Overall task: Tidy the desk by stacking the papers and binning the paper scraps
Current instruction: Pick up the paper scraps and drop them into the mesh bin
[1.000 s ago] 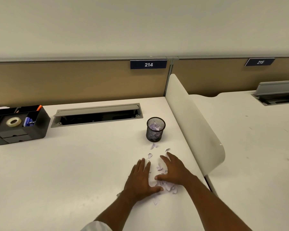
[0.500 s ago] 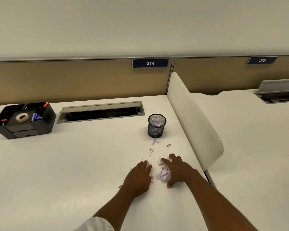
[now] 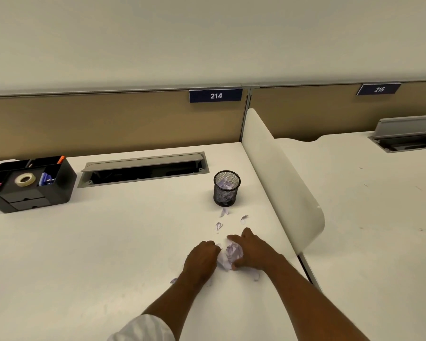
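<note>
Desk [image 3: 84,254]: organiser [image 3: 30,193] far L; cable hatch [image 3: 143,169] at back; mesh bin [image 3: 226,190] R of hatch; loose scraps [image 3: 219,225] before bin; scrap heap [image 3: 231,254] nearer, btwn L hand [image 3: 202,259] & R hand [image 3: 256,254]; divider [image 3: 280,180] along R edge.

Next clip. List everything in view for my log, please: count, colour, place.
desk: one, white, under everything.
mesh bin: one, black, back right of the desk, scraps inside.
scrap bunch: one, pale lilac, between the hands.
loose scraps: three between bin and hands, more nearer the viewer, pale lilac.
organiser: one, black, far left, holding a tape roll and pens.
cable hatch: one, grey, lid open, back of desk.
divider: one, white, along the desk's right edge.
number plates: two, navy, 214 and 215, rear panel.
neighbouring desk: one, white, right, with its own grey hatch.
left hand, right hand: both curled round the scrap bunch.
</note>
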Demonstrator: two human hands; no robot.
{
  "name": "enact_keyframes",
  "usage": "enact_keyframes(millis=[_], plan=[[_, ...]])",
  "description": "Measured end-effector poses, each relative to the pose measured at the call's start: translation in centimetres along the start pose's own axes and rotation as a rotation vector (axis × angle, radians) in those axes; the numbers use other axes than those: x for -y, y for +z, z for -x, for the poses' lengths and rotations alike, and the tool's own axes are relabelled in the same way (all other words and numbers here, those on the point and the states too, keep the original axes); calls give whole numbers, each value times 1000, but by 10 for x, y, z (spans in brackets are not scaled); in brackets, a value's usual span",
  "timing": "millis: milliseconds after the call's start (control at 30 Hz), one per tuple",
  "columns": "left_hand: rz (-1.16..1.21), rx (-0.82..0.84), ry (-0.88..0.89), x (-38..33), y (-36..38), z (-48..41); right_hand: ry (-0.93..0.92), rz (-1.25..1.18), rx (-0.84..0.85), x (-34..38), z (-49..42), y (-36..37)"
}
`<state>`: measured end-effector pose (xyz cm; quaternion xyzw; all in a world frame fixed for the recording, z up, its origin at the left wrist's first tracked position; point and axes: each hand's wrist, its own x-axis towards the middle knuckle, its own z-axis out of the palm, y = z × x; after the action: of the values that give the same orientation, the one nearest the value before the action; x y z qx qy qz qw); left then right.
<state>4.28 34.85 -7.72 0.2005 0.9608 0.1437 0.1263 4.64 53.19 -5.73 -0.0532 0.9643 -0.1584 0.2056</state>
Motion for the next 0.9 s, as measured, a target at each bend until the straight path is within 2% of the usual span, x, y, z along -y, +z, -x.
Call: enact_keyframes(millis=[133,467,600,900], plan=[[-9,-135,45,5,-18,-16,-9,-37,5,-2,-6,-2],[295,-446,-19,-26,-123,-97,-38,-86,44,-6,-18,-11],[342,-423,-16,-32,-138,-133,-54,-85,61,-9,-23,-13],[282,-229,-40,-37,-128,-175,-50,-138,104,-17,-35,-15]])
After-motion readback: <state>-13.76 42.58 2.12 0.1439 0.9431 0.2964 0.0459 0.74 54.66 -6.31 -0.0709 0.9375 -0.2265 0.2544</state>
